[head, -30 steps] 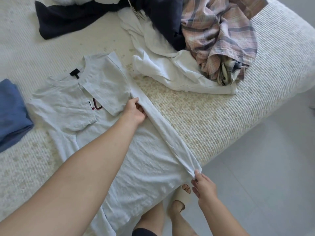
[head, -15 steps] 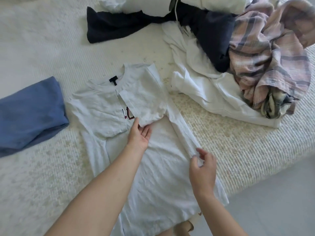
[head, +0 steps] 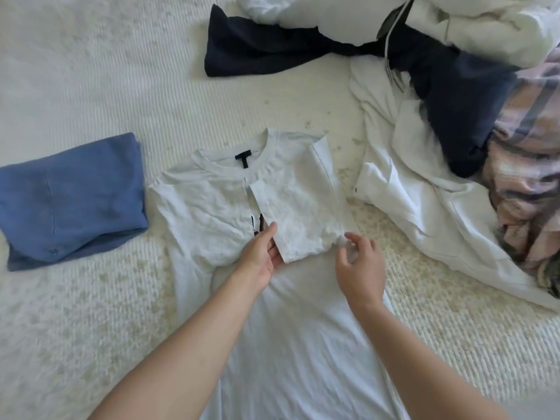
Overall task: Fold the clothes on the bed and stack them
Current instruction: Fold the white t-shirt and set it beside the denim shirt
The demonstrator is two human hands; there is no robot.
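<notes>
A white T-shirt (head: 291, 313) lies flat on the cream bed cover (head: 91, 71), neck away from me, with both short sleeves turned in over the chest. My left hand (head: 262, 254) holds the lower corner of the turned-in right sleeve, thumb on its edge and fingers slipped under it. My right hand (head: 359, 265) pinches the shirt's right side fold near the armpit between thumb and forefinger, its other fingers spread. A folded blue garment (head: 72, 195) sits to the left of the shirt.
Unfolded clothes are heaped at the back right: a navy garment (head: 272, 53), a white garment (head: 424, 213), a pink plaid shirt (head: 530, 165) and more white cloth (head: 485, 22) on top. The bed's edge runs at the lower right.
My right hand left the shirt's hem at the bed's edge and came up to the armpit fold. My left hand slid to the sleeve's lower corner. The view shifted towards the bed.
</notes>
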